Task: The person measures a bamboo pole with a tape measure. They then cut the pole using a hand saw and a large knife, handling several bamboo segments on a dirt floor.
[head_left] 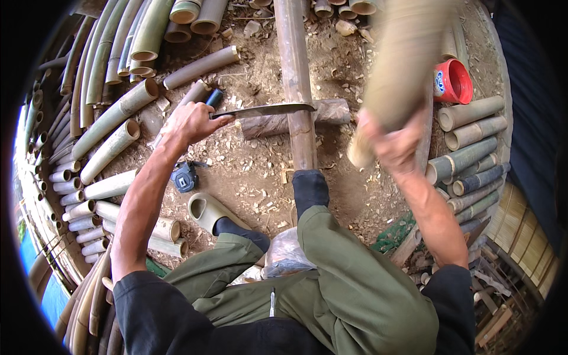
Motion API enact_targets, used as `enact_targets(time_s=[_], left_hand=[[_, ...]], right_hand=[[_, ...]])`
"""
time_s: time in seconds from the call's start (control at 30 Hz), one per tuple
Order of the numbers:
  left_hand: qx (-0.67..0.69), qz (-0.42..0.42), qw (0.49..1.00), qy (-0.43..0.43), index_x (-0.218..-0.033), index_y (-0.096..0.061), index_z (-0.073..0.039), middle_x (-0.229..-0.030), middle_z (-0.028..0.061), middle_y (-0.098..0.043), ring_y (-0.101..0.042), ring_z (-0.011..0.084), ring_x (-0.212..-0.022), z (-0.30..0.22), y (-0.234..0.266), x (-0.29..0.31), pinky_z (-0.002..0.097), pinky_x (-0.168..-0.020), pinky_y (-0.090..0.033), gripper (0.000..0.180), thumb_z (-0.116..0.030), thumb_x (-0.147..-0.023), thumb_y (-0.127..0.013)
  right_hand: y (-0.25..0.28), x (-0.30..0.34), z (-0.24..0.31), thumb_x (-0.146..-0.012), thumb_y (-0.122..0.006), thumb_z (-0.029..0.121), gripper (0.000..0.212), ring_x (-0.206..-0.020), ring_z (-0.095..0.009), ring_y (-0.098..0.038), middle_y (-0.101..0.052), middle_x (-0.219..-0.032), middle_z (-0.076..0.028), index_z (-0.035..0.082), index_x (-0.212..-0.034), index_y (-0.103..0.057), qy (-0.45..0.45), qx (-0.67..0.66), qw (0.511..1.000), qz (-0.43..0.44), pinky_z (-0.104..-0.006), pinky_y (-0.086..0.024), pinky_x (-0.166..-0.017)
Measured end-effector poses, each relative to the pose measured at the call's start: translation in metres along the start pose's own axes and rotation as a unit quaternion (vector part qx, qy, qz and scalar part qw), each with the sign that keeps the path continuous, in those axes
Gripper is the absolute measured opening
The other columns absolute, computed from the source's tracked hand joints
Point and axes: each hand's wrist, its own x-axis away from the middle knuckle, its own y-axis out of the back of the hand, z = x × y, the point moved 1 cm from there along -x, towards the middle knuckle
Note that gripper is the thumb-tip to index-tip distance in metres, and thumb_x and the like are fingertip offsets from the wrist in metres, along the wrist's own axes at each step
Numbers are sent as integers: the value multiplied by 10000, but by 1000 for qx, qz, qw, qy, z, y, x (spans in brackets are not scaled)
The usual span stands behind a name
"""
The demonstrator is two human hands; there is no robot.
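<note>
My left hand is closed round the handle of a machete. Its blade lies across a brown bamboo pole, reaching just past the pole's right side. A short dark log lies crosswise under the pole. At the pole's near end is my right foot in a dark sock. To the right of the pole, my right hand grips a thick wooden club, raised and smeared by motion. The club's pale narrow end sticks out below the hand.
Cut bamboo lengths are stacked along the left, with more on the right. A red tub stands at the right. On the chip-strewn ground lie a tape measure and an olive clog. A clear plastic bag sits between my legs.
</note>
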Motion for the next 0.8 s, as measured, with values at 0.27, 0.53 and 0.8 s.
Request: enact_targets(time_s=[0.27,0.53,0.8], left_hand=[[-31,74,997,22,-747,-760,-63,-680,165,-689,-694,282,-664,13,-7,-9,410,-704,-529,821,-822,-836,-460],[-16,93,996,-11,-696,-726,-14,-680,195,-678,-682,344,-685,18,-13,-8,462,-686,-513,850,-822,-815,-489],[-3,-264,954,-139,-927,-647,-112,-907,55,-582,-605,236,-890,6,-71,80,403,-775,-501,344,-368,-759,-803]], right_hand=[[4,-29,9,-751,-803,306,870,-886,-323,-679,-627,-1090,-197,72,-1459,-356,-104,109,985,82,-432,-593,-785],[-12,17,1,-715,-816,297,1010,-901,-318,-687,-611,-1156,-221,161,-1547,-259,-181,253,850,424,-450,-595,-811],[20,-28,2,-710,-832,246,994,-1165,-335,-617,-553,-1354,-233,20,-1516,-295,-64,93,988,107,-427,-525,-984]])
